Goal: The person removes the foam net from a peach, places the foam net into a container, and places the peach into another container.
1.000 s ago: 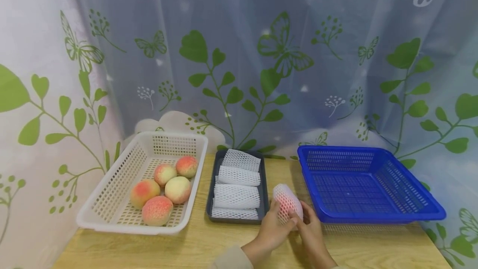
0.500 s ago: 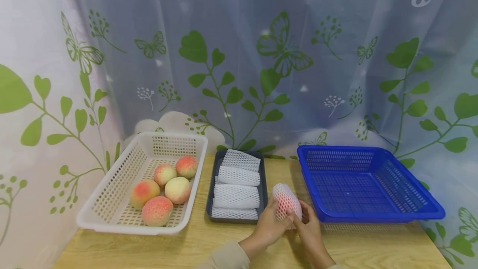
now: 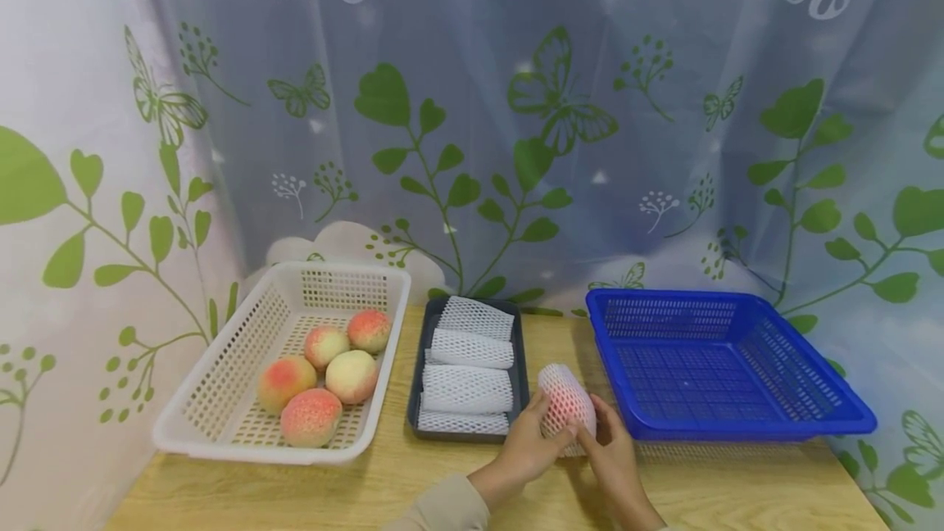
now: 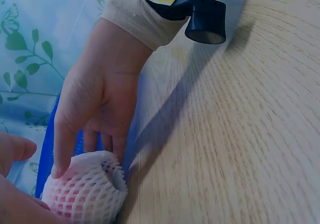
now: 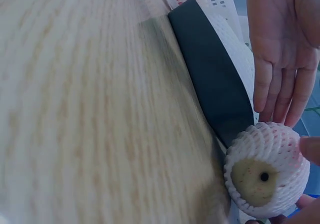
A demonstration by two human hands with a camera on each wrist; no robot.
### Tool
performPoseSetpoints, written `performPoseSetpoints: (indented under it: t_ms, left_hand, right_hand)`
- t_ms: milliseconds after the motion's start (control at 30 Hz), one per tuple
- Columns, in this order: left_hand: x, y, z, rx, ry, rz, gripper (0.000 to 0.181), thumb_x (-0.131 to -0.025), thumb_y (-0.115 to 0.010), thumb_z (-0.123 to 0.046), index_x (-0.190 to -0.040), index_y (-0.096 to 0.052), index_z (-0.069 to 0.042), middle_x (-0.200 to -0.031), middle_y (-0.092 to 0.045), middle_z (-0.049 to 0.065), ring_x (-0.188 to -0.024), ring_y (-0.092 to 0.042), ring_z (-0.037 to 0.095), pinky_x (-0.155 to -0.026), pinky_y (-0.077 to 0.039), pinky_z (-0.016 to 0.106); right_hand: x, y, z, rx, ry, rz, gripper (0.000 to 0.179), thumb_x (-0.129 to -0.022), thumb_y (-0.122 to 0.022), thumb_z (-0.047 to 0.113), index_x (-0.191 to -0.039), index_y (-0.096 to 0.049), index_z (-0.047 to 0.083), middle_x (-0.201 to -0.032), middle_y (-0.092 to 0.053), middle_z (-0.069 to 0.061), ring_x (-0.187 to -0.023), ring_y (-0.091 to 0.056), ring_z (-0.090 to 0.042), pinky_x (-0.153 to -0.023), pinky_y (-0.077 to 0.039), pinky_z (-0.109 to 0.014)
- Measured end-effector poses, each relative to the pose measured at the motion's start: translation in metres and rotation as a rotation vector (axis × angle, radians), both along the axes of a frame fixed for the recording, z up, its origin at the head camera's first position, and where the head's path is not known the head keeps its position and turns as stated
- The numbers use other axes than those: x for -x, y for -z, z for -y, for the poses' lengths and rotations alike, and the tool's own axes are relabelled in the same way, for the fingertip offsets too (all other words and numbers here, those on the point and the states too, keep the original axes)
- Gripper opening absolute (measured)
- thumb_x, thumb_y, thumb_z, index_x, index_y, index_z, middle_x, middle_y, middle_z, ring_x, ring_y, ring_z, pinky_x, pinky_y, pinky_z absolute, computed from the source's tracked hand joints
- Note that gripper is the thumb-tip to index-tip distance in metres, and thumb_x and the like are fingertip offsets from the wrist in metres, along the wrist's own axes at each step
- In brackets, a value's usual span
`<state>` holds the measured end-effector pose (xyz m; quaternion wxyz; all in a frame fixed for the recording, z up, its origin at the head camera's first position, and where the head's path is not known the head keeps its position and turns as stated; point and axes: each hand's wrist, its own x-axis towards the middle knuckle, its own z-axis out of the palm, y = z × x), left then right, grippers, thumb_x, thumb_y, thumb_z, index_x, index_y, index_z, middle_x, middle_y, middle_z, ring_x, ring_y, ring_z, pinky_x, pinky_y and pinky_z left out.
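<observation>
A peach in a white foam net sleeve [image 3: 565,406] is held between both hands over the front of the table, left of the blue basket. My left hand [image 3: 525,442] holds its left side, thumb on the near face. From the right, my right hand [image 3: 614,453] holds it, with the thumb low on the net. In the left wrist view, the right hand [image 4: 102,92] reaches down to the netted peach [image 4: 82,189]. The right wrist view shows the net's open end around pale peach skin [image 5: 255,181] with a dark dot; the left hand's fingers [image 5: 282,92] lie against the far side.
A white basket [image 3: 335,456] with several bare peaches [image 3: 311,416] stands at left. Beside it, a dark tray [image 3: 460,435] carries several white foam nets [image 3: 468,388]. At right stands a blue basket [image 3: 752,424]. A patterned curtain [image 3: 472,129] hangs behind the wooden table [image 3: 354,498].
The left hand and its forearm have shifted slightly left, and the thumbs have moved a little lower on the netted peach. It stays in nearly the same spot.
</observation>
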<state>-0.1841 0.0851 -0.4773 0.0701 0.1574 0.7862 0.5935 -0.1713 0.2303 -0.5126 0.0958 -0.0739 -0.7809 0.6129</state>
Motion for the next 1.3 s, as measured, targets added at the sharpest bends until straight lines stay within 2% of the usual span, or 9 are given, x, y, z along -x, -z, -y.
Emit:
performPoseSetpoints:
  t_ms: [167, 333, 633, 767, 867, 967, 1100, 1300]
  left_hand:
    - [0.001, -0.003, 0.002, 0.005, 0.021, 0.02, 0.063, -0.093, -0.062, -0.024, -0.139, -0.039, 0.012, -0.151, -0.029, 0.026, -0.138, -0.026, 0.045, -0.112, -0.021, 0.056]
    - [0.002, -0.006, 0.006, 0.006, 0.027, 0.003, 0.058, -0.092, -0.062, -0.017, -0.137, -0.042, 0.013, -0.149, -0.033, 0.025, -0.137, -0.03, 0.044, -0.112, -0.023, 0.055]
    - [0.007, -0.003, 0.013, 0.002, 0.044, -0.059, 0.053, -0.091, -0.057, -0.012, -0.135, -0.044, 0.014, -0.145, -0.038, 0.028, -0.133, -0.034, 0.046, -0.11, -0.027, 0.055]
    - [0.009, -0.004, 0.015, -0.006, 0.02, -0.03, 0.054, -0.09, -0.06, -0.012, -0.135, -0.045, 0.012, -0.144, -0.04, 0.027, -0.134, -0.035, 0.045, -0.111, -0.026, 0.056]
    - [0.01, -0.005, 0.018, 0.005, 0.008, -0.035, 0.052, -0.089, -0.062, -0.012, -0.135, -0.048, 0.008, -0.142, -0.044, 0.025, -0.133, -0.037, 0.044, -0.11, -0.028, 0.056]
    - [0.012, -0.007, 0.022, 0.005, 0.005, -0.031, 0.051, -0.089, -0.063, -0.012, -0.135, -0.05, 0.005, -0.141, -0.047, 0.023, -0.132, -0.039, 0.043, -0.109, -0.029, 0.058]
    - [0.015, -0.007, 0.028, 0.008, 0.008, 0.006, 0.055, -0.089, -0.064, -0.014, -0.137, -0.046, 0.005, -0.142, -0.044, 0.023, -0.134, -0.035, 0.044, -0.109, -0.028, 0.06]
    - [0.024, -0.01, 0.039, 0.071, 0.001, -0.039, 0.059, -0.087, -0.068, -0.015, -0.138, -0.046, 0.005, -0.14, -0.046, 0.026, -0.13, -0.04, 0.045, -0.106, -0.034, 0.057]
  right_hand:
    - [-0.001, -0.003, 0.0, -0.029, -0.01, -0.067, 0.061, -0.09, -0.06, -0.003, -0.144, -0.032, -0.007, -0.144, -0.039, -0.028, -0.132, -0.039, -0.038, -0.109, -0.032, -0.045]
    - [0.0, -0.006, 0.0, -0.033, -0.01, -0.075, 0.061, -0.089, -0.062, -0.002, -0.143, -0.035, -0.006, -0.145, -0.039, -0.027, -0.133, -0.038, -0.037, -0.108, -0.033, -0.047]
    - [-0.002, -0.011, -0.001, -0.057, -0.02, -0.044, 0.061, -0.09, -0.064, 0.003, -0.144, -0.035, -0.002, -0.145, -0.039, -0.026, -0.132, -0.04, -0.039, -0.108, -0.035, -0.05]
    - [-0.002, -0.012, -0.001, -0.066, -0.023, -0.022, 0.061, -0.091, -0.063, 0.003, -0.145, -0.035, 0.0, -0.145, -0.039, -0.024, -0.129, -0.044, -0.038, -0.104, -0.041, -0.046]
    - [-0.001, -0.014, -0.001, -0.061, -0.027, 0.0, 0.061, -0.091, -0.063, 0.005, -0.145, -0.035, 0.003, -0.146, -0.038, -0.022, -0.126, -0.046, -0.038, -0.1, -0.045, -0.043]
    - [-0.002, -0.016, 0.0, -0.069, -0.035, 0.003, 0.062, -0.092, -0.063, 0.007, -0.146, -0.034, 0.004, -0.146, -0.037, -0.023, -0.125, -0.048, -0.041, -0.098, -0.047, -0.045]
    - [-0.003, -0.019, 0.002, -0.104, -0.029, -0.022, 0.062, -0.091, -0.066, 0.011, -0.145, -0.037, 0.005, -0.145, -0.038, -0.025, -0.125, -0.047, -0.043, -0.1, -0.044, -0.051]
    - [-0.002, -0.024, 0.007, -0.151, -0.028, -0.093, 0.061, -0.088, -0.069, 0.014, -0.142, -0.042, 0.004, -0.145, -0.039, -0.027, -0.133, -0.037, -0.043, -0.109, -0.031, -0.052]
